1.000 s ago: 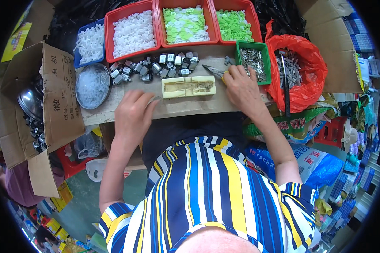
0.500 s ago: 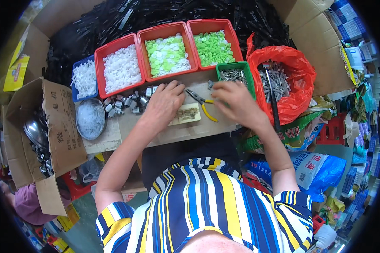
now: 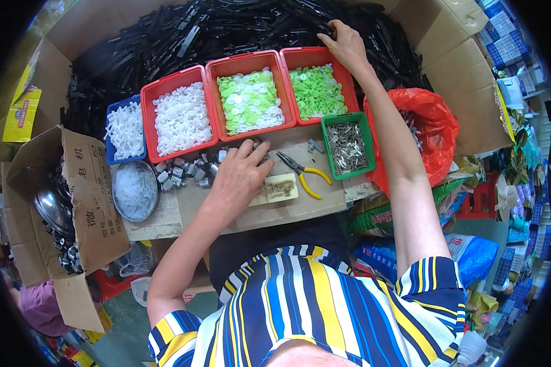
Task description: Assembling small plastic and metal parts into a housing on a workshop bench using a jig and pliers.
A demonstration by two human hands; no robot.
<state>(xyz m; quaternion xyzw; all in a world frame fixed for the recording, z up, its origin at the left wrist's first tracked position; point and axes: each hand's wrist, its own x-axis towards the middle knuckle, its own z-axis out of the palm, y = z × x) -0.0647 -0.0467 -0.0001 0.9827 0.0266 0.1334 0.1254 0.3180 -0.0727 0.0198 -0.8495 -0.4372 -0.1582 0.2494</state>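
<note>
My left hand (image 3: 241, 174) rests on the work board with its fingers curled down, just right of a pile of small silver motors (image 3: 193, 170). Whatever is under its fingertips is hidden. Stretched far forward, my right hand (image 3: 348, 48) is at the near edge of a heap of long black plastic parts (image 3: 239, 27), thumb and forefinger apart. Beside my left hand lies a small cream block (image 3: 281, 189) with a dark stain. Pliers with yellow handles (image 3: 304, 174) lie to its right, jaws pointing away from me.
Red bins hold white parts (image 3: 182, 116), green and white discs (image 3: 251, 101) and green parts (image 3: 317, 90). Around them are a blue bin (image 3: 125, 131), green metal-pin tray (image 3: 348, 147), red bag (image 3: 438, 131), clear-piece dish (image 3: 134, 191) and cardboard box (image 3: 92, 189).
My right hand has moved from beside the green tray, up over the red bag's edge, to the black parts. My left hand stays near the cream block. The whole view has shifted slightly.
</note>
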